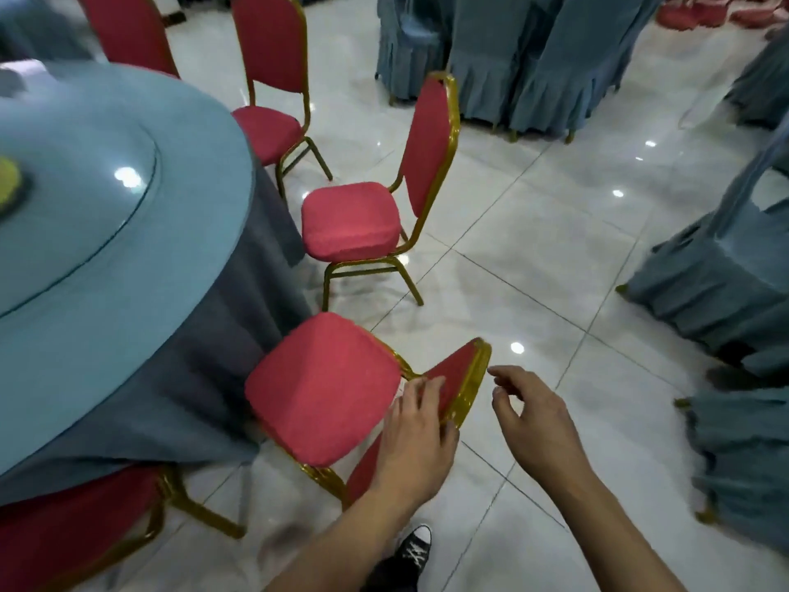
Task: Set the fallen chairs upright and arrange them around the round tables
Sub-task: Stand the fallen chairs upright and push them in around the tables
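Observation:
A red chair with a gold frame (324, 390) stands upright at the edge of the round table (85, 232), its seat towards the blue cloth. My left hand (416, 442) grips the top of its backrest, fingers over the front and thumb behind. My right hand (533, 416) hovers just right of the backrest with loosely curled fingers, touching nothing. Another red chair (363, 215) stands further along the table, and a third (273, 96) beyond it. A fourth red chair (72, 527) is at the lower left, partly under the cloth.
Chairs in blue-grey covers (491, 57) cluster at the top, and more stand along the right edge (726, 292). Red seats are stacked at the far top right (704, 14). White glossy floor tiles (555, 249) stretch between. My black sneaker (414, 549) shows below.

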Demonstrator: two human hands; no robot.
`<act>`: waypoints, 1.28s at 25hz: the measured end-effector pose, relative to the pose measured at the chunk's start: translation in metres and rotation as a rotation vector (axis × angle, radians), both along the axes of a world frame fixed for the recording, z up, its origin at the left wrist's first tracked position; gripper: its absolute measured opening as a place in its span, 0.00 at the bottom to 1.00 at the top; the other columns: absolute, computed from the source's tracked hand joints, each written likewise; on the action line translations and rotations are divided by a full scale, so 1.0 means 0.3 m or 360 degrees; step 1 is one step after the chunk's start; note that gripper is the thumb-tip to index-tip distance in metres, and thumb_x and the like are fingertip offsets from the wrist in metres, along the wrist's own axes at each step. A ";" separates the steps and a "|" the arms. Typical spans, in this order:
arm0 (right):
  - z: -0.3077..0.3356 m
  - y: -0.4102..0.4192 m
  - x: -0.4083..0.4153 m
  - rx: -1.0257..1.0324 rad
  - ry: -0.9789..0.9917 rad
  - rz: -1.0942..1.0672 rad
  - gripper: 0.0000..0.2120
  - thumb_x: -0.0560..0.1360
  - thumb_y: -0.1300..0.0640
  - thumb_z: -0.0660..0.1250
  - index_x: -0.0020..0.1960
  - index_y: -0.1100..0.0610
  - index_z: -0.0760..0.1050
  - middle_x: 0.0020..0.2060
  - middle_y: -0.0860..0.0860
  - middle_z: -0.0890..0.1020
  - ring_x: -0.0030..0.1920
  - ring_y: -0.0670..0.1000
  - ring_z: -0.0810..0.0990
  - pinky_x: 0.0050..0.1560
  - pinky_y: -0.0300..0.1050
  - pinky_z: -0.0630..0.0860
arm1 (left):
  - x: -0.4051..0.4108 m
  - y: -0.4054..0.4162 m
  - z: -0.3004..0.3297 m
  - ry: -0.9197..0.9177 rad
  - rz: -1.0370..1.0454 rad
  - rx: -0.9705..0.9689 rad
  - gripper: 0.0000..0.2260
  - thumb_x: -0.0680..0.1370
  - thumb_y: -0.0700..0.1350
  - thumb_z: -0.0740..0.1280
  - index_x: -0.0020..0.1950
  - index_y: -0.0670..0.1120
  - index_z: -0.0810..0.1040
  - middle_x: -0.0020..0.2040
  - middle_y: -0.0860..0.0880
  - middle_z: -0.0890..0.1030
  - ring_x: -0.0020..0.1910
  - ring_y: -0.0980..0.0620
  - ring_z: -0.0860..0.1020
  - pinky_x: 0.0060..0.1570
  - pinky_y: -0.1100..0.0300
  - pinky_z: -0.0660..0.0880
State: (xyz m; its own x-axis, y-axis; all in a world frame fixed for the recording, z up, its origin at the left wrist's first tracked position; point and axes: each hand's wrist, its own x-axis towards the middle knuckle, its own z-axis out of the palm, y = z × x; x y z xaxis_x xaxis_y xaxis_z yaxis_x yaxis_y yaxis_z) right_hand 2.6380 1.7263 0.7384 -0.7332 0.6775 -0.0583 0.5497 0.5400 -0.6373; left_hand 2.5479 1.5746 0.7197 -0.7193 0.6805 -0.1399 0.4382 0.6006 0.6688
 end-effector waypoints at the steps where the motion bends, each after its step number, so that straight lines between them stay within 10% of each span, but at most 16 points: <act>1: -0.017 0.036 -0.053 0.0013 -0.0005 0.0086 0.14 0.81 0.51 0.63 0.66 0.42 0.73 0.55 0.36 0.76 0.54 0.38 0.74 0.52 0.36 0.69 | -0.005 0.010 -0.022 -0.0025 0.0014 -0.0048 0.22 0.83 0.52 0.58 0.77 0.55 0.58 0.72 0.53 0.65 0.67 0.50 0.69 0.68 0.51 0.70; 10: -0.197 0.144 -0.183 0.0276 -0.0292 0.0548 0.16 0.82 0.52 0.60 0.67 0.50 0.76 0.67 0.47 0.77 0.66 0.51 0.73 0.68 0.49 0.69 | 0.036 0.017 -0.073 -0.0433 0.0063 -0.0289 0.20 0.85 0.60 0.42 0.78 0.68 0.48 0.76 0.55 0.65 0.70 0.48 0.68 0.69 0.47 0.66; 17: -0.294 0.191 -0.184 0.0114 0.0054 0.0825 0.25 0.84 0.46 0.45 0.73 0.50 0.71 0.74 0.48 0.70 0.78 0.43 0.56 0.79 0.56 0.55 | 0.058 0.033 -0.089 -0.0393 0.0278 -0.0296 0.21 0.82 0.66 0.40 0.76 0.73 0.46 0.73 0.57 0.69 0.70 0.54 0.68 0.69 0.51 0.65; 28: -0.331 0.488 -0.431 0.0100 0.0001 0.1595 0.30 0.82 0.35 0.36 0.80 0.43 0.56 0.78 0.48 0.62 0.80 0.46 0.51 0.80 0.55 0.44 | 0.193 0.186 -0.191 0.0112 0.1534 -0.0448 0.32 0.78 0.72 0.37 0.70 0.60 0.69 0.62 0.58 0.75 0.61 0.53 0.72 0.64 0.55 0.66; 32: -0.314 0.542 -0.577 0.0165 0.0032 0.1756 0.34 0.81 0.34 0.33 0.81 0.46 0.53 0.79 0.50 0.59 0.80 0.48 0.50 0.80 0.56 0.45 | 0.149 0.253 -0.219 0.0136 0.1757 -0.0449 0.31 0.79 0.70 0.36 0.76 0.62 0.63 0.72 0.55 0.69 0.73 0.52 0.65 0.76 0.48 0.57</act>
